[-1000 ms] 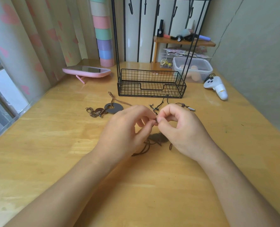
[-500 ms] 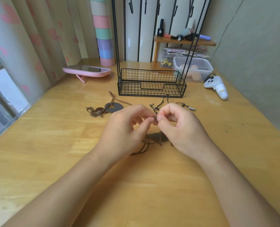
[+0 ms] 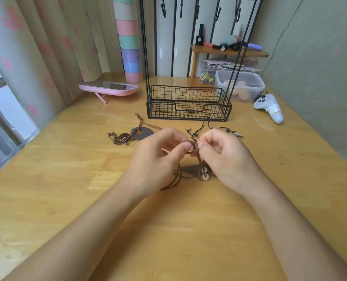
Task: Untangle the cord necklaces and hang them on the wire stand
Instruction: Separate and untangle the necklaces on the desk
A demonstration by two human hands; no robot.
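Observation:
My left hand (image 3: 158, 161) and my right hand (image 3: 227, 157) meet over the middle of the wooden table, each pinching the same brown cord of the tangled cord necklaces (image 3: 195, 153). Below my fingers a dark pendant with pale beads (image 3: 203, 174) lies on the table, with cord loops trailing left under my left hand. Thin black cords with small metal ends (image 3: 201, 128) run back toward the stand. A separate necklace with a grey ring pendant (image 3: 141, 133) lies to the left. The black wire stand (image 3: 189, 104) with its basket base and top hooks stands behind.
A pink mirror (image 3: 107, 88) sits at the back left beside a stack of pastel cups (image 3: 130, 43). A clear plastic box (image 3: 239, 84), a small wooden shelf (image 3: 229, 51) and a white controller (image 3: 270, 108) stand at the back right. A wall runs along the right side.
My hands have stayed together over the knot; the fingers shifted slightly and a short loop of brown cord now shows between the fingertips, with the beaded pendant more exposed.

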